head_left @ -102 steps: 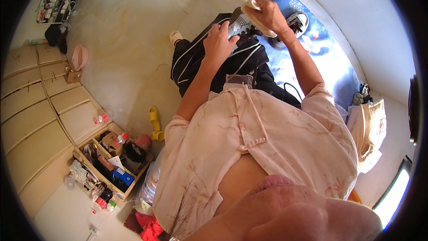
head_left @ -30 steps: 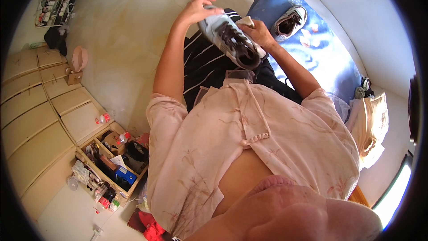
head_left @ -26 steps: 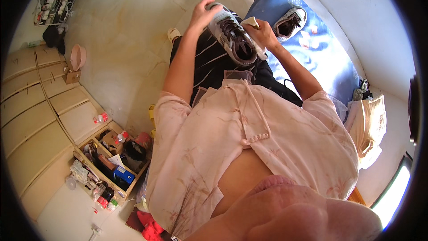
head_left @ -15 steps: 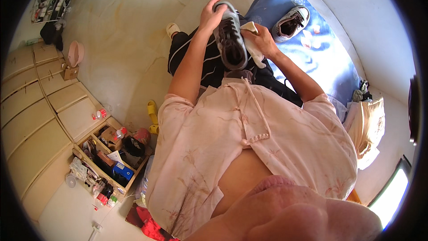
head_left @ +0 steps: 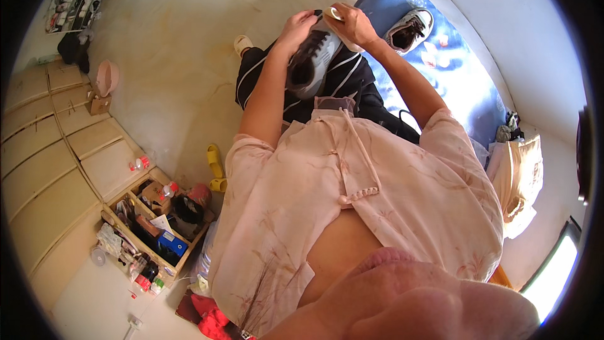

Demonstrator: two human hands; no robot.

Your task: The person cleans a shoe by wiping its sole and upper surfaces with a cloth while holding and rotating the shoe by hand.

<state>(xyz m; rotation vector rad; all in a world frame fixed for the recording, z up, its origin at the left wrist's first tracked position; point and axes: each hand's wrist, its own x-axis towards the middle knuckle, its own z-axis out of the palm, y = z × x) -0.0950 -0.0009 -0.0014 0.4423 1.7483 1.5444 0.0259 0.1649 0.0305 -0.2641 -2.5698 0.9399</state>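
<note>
A grey sneaker (head_left: 321,56) with dark laces rests over my lap, its toe pointing away from me and its dark opening toward me. My left hand (head_left: 297,31) is closed around the left side of its toe. At the right of the toe, my right hand (head_left: 353,25) grips a white cloth (head_left: 348,41), part of which hangs below the fingers against the shoe. The fingertips of both hands are partly hidden. A matching sneaker (head_left: 410,30) sits to the right on a blue patterned cover (head_left: 462,91).
Yellow slippers (head_left: 215,167) lie on the floor at my left. Beyond them stands an open wooden drawer (head_left: 135,239) with boxes and odds and ends, beside pale cabinets (head_left: 60,170). A pink basin (head_left: 107,77) and a shoe rack (head_left: 74,9) are farther off.
My right hand has moved up and away with the cloth, from the sneaker's side to its toe. The sneaker has tilted, its heel swinging left. My left hand has moved slightly nearer me.
</note>
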